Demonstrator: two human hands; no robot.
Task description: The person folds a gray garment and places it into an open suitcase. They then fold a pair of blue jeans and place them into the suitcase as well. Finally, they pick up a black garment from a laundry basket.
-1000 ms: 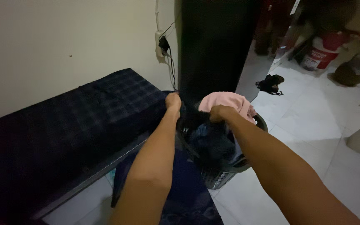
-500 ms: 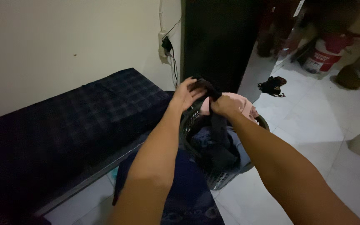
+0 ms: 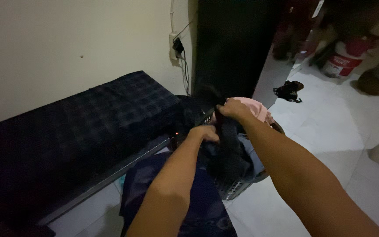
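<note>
Gripping the dark garment [image 3: 230,147] over the laundry basket [image 3: 235,188] at the centre of the frame, I am keeping my right hand [image 3: 232,109] closed on its top edge while my left hand [image 3: 203,133] is clasping the cloth lower down, left of it. I am judging that lifting straight up works best, so the cloth is clearing the rim without dragging the pink cloth [image 3: 253,107] behind it toward the checked mattress [image 3: 80,127] at left.

The round plastic mesh laundry basket [image 3: 235,186] is set on the tiled floor [image 3: 330,131], just right of the checked dark mattress [image 3: 80,127]; a pink cloth [image 3: 255,107] is heaped in it, at its far side.
</note>
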